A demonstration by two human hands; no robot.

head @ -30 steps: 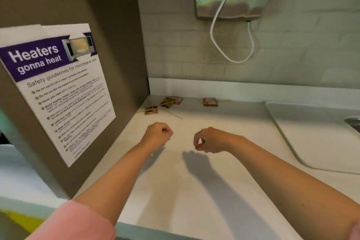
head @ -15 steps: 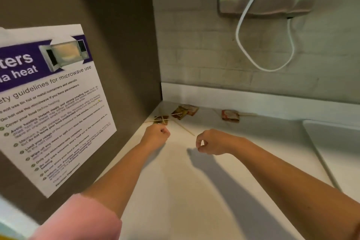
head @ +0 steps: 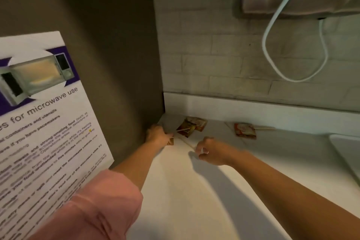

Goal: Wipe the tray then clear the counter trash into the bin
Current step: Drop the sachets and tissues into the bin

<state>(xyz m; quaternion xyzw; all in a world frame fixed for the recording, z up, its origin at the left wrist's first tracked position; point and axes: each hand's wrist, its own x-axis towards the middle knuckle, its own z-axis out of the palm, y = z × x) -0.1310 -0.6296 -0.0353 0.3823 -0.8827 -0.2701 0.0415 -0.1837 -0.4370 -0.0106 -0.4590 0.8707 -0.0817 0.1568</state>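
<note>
Head view: both arms stretch across the white counter (head: 194, 200) toward the litter heaped at the foot of the brown panel (head: 109, 45), so the step in hand looks like the trash-clearing half of the task. The left hand (head: 158, 135) lies right against the panel's base, its fingers curled together down onto a small packet (head: 171, 141) and apparently pinching its edge, probably because so flat a scrap has to be nipped up rather than scooped. The right hand (head: 211, 151) sits a little farther out from the panel, thumb and forefinger bent toward each other at the near end of a thin wooden stick (head: 186, 142). Whether they are clamped on it I cannot tell. Two overlapping sauce packets (head: 191, 125) lie just beyond the panel's corner by the backsplash, another stick across them. A lone packet (head: 245, 130) lies farther along from the panel, with a stick (head: 265, 127) jutting out behind it. Working two-handed likely gathers the pieces into one load for a single trip. The tray (head: 346, 154) shows only as a pale rim well away from the panel at the frame's right edge, and no bin is in sight. A microwave poster (head: 39, 122) hangs on the panel itself.
</note>
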